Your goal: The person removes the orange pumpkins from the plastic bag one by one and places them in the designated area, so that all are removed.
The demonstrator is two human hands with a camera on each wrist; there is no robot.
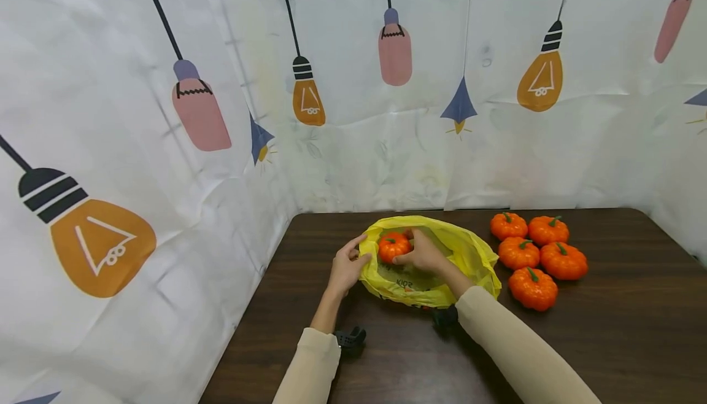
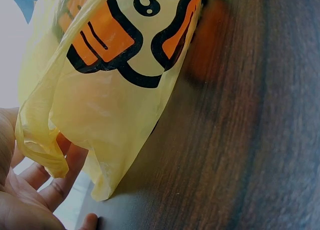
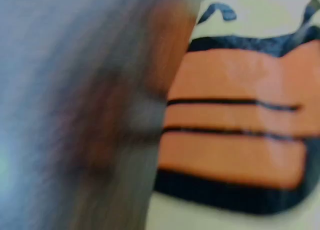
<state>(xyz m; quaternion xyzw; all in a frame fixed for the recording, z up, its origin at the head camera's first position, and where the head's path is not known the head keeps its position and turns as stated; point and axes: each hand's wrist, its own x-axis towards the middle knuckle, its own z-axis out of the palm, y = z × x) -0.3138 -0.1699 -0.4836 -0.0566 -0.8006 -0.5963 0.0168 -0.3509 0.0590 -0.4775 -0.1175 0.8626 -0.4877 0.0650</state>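
Observation:
A yellow plastic bag [image 1: 469, 250] lies on the table with its mouth spread wide. At its left rim is my left hand [image 1: 345, 267], thumb and index finger holding the edge. The left wrist view shows this hand [image 2: 30, 190] beside the bag's hanging handle, its lower fingers loosely bent. Inside the bag, my right hand [image 1: 424, 253] grips a small orange pumpkin [image 1: 393, 246] between thumb and fingers. Only the bag's printed side [image 3: 235, 120] and blurred table show in the right wrist view; the right hand is hidden there.
Several orange pumpkins [image 1: 533, 289] with green stems sit clustered on the dark wooden table [image 1: 624, 324], right of the bag. A white curtain [image 1: 353, 164] printed with lamps hangs behind the table and along its left side.

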